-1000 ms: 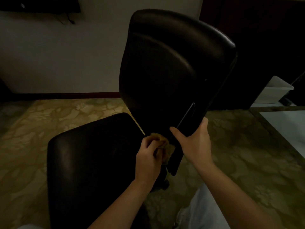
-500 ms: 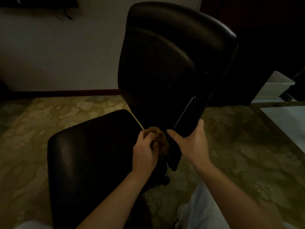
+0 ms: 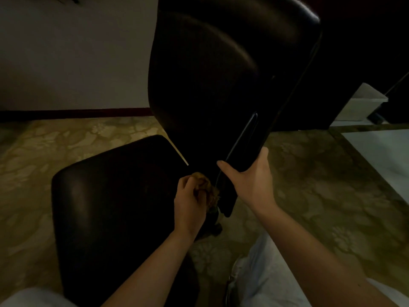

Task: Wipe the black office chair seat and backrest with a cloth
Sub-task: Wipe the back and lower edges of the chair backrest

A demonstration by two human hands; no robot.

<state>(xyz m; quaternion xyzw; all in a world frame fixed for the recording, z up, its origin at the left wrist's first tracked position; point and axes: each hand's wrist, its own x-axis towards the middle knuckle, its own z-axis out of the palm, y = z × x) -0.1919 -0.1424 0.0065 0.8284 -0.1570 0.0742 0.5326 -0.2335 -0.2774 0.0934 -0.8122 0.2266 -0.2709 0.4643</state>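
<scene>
Black leather chair backrest [image 3: 221, 63], gripped by the right hand [image 3: 250, 185], could swivel away if the left hand [image 3: 189, 207], clutching the crumpled tan cloth [image 3: 210, 191], shoves.

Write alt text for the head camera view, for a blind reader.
A person's left hand grips a crumpled brown cloth at the join of seat and backrest of a black office chair, while the right hand holds the backrest's lower side edge. Patterned carpet lies beneath, in a dim room.
</scene>
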